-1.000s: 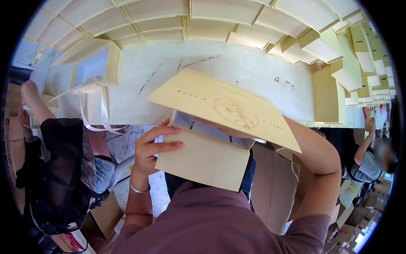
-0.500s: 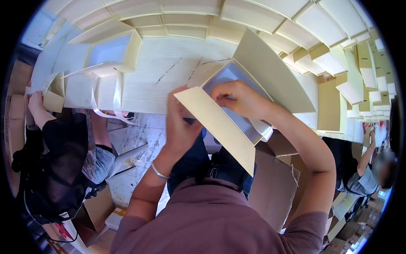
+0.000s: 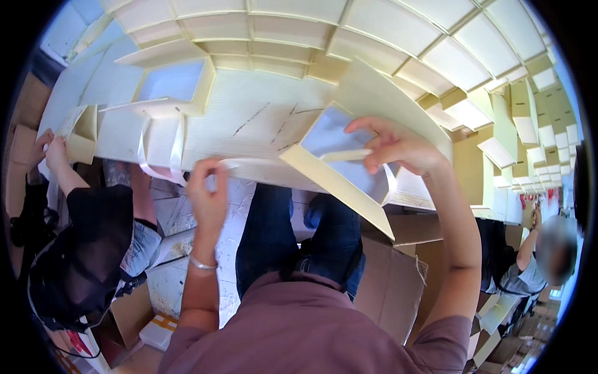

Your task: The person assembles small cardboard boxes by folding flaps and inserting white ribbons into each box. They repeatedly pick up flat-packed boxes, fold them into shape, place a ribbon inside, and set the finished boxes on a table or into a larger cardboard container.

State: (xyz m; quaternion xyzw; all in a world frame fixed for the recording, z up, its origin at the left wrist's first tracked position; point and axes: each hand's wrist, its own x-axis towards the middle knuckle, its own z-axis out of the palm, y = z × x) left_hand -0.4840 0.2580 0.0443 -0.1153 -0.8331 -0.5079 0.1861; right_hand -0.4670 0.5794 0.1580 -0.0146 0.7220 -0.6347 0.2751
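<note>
A cream cardboard box (image 3: 339,188) with a pale bluish interior stands tilted at the table's front edge, its tall lid (image 3: 398,103) raised behind it. Over the opening, my right hand (image 3: 402,146) has its thumb and fingers around a pale ribbon (image 3: 346,154), with the index finger stretched out. A white ribbon loop (image 3: 391,179) hangs at the box's right end. Away to the left, clear of the box, my left hand (image 3: 208,190) pinches a short white strip (image 3: 230,164) that looks like ribbon end.
Another open box (image 3: 202,81) with dangling white ribbons (image 3: 177,146) stands to the left on the white table (image 3: 243,93). Stacked cream boxes (image 3: 293,31) line the back and right. A co-worker's hands (image 3: 55,149) hold a box piece (image 3: 83,134) at far left. Cardboard (image 3: 389,280) leans below.
My left hand has moved from the box's front panel out to the left. My right hand has lifted out of the box and shifted right. The box has turned slightly.
</note>
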